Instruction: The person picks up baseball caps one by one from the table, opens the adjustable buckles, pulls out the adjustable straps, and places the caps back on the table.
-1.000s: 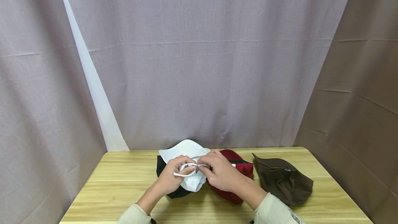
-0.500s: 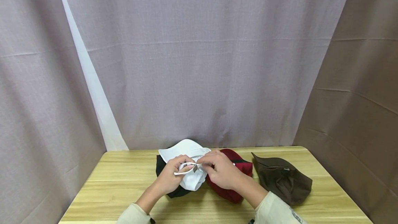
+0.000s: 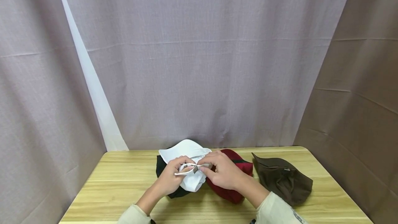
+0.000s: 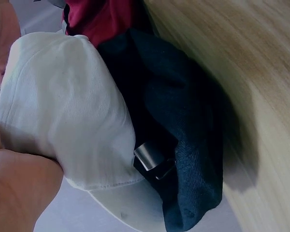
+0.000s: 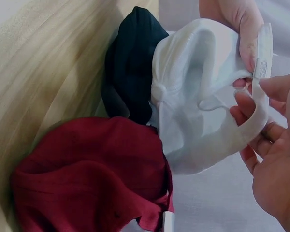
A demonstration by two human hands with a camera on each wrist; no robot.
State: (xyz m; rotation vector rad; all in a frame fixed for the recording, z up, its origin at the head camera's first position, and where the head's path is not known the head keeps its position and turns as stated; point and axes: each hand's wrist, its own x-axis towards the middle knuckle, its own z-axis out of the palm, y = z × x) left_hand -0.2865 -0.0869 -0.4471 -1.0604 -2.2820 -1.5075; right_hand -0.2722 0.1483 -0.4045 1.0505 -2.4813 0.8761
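Note:
A white baseball cap (image 3: pixel 186 148) is between my two hands at the middle of the table, its brim pointing to the back. My left hand (image 3: pixel 169 176) pinches the end of the cap's back strap (image 5: pixel 253 121) by the metal buckle (image 5: pixel 262 68). On the buckle's other side, my right hand (image 3: pixel 225 172) holds the strap between thumb and fingers. The strap bends into a loop there, as the right wrist view shows. Behind the white cap, partly hidden, lies a black cap (image 4: pixel 183 116) with a metal buckle (image 4: pixel 150 155) of its own.
A dark red cap (image 5: pixel 87 159) lies beside the white one, partly under my right forearm in the head view. Farther right is a dark brown cap (image 3: pixel 284 182). The wooden table (image 3: pixel 124 179) ends at grey curtains (image 3: pixel 199 78) behind and at the sides.
The fingertips of my right hand have shifted slightly on the strap, showing more of it beside the buckle. My left hand and the caps stay almost in place.

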